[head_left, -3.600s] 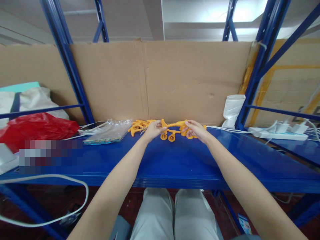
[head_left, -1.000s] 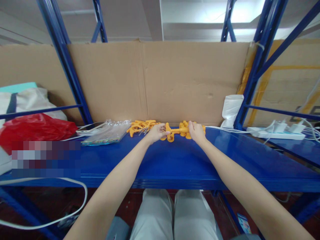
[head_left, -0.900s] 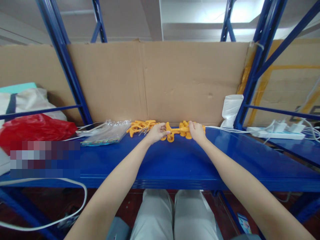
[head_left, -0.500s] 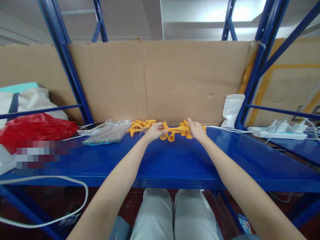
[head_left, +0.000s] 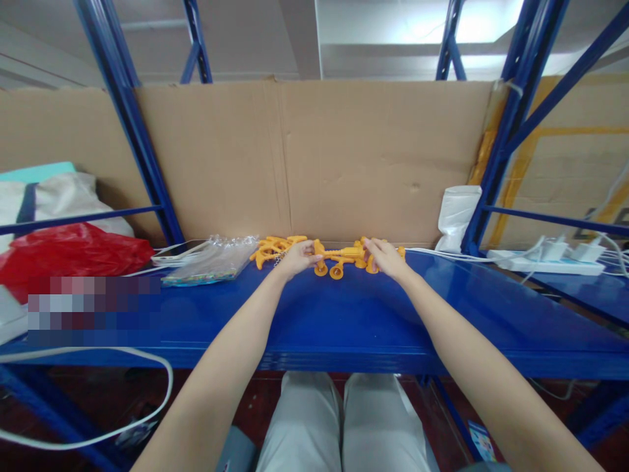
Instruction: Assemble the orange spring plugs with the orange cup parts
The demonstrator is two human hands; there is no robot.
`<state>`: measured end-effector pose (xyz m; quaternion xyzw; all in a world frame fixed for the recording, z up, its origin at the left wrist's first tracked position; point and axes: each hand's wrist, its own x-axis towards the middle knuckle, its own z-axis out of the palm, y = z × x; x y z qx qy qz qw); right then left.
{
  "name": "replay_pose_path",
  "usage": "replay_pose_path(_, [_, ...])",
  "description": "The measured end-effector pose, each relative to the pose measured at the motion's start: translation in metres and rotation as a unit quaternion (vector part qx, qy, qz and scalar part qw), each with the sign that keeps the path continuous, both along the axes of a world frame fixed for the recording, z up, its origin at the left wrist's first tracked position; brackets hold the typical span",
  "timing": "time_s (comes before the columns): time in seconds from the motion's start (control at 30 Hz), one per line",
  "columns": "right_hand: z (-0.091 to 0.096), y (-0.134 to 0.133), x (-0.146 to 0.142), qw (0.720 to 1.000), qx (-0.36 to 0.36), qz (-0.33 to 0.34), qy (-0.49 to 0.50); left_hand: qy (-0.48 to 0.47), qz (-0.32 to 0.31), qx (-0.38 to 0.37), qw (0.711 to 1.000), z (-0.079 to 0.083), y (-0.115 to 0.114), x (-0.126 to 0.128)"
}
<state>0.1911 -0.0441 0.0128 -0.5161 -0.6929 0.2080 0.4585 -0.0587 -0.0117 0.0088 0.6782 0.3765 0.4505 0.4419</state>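
Observation:
Several orange plastic pieces with round, flared cup ends (head_left: 337, 270) lie in a row on the blue shelf in front of the cardboard. My left hand (head_left: 299, 257) is closed on the upright end of an orange piece (head_left: 318, 250) at the row's left. Around orange pieces at the right end of the row, the fingers of my right hand (head_left: 387, 257) are bent, and they hide part of what they grip. Just behind my left hand is a pile of branching orange pieces (head_left: 270, 249) with a thin metal chain (head_left: 279, 257).
On the blue shelf (head_left: 339, 321), clear plastic bags (head_left: 216, 261) lie left of the orange pile. Further left is a red plastic bag (head_left: 73, 252). A white pouch (head_left: 457, 216) leans by the right post, near a power strip (head_left: 545, 260) with cables. Cardboard (head_left: 363, 157) closes off the back.
My left hand has shifted slightly left with the upright end of the orange piece. The fingers of my right hand have moved a little left and lower over the pieces.

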Motion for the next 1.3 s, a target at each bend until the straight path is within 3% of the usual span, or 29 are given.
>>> replay_pose_path(0.07, [-0.003, -0.001, -0.004, 0.997, 0.042, -0.015, -0.067, 0.007, -0.004, -0.003, 1.000, 0.001, -0.002, 0.002])
replay_pose_path(0.2, [-0.007, -0.002, -0.010, 0.971, 0.135, -0.110, -0.162, 0.015, -0.022, 0.002, 1.000, 0.004, -0.009, 0.008])
replay_pose_path(0.4, [-0.009, -0.001, -0.012, 0.949, 0.155, -0.182, -0.205, 0.005, -0.048, 0.042, 0.998, 0.004, -0.014, 0.017])
replay_pose_path(0.7, [-0.002, 0.003, -0.005, 0.963, 0.158, -0.153, -0.153, 0.028, -0.010, 0.144, 0.989, 0.003, -0.010, 0.023])
replay_pose_path(1.0, [0.000, 0.003, -0.004, 0.973, 0.156, -0.135, -0.106, 0.019, 0.014, 0.166, 0.986, 0.001, -0.006, 0.024])
replay_pose_path(1.3, [-0.002, -0.001, -0.006, 0.984, 0.131, -0.091, -0.078, 0.001, 0.021, 0.154, 0.988, 0.006, 0.003, 0.007])
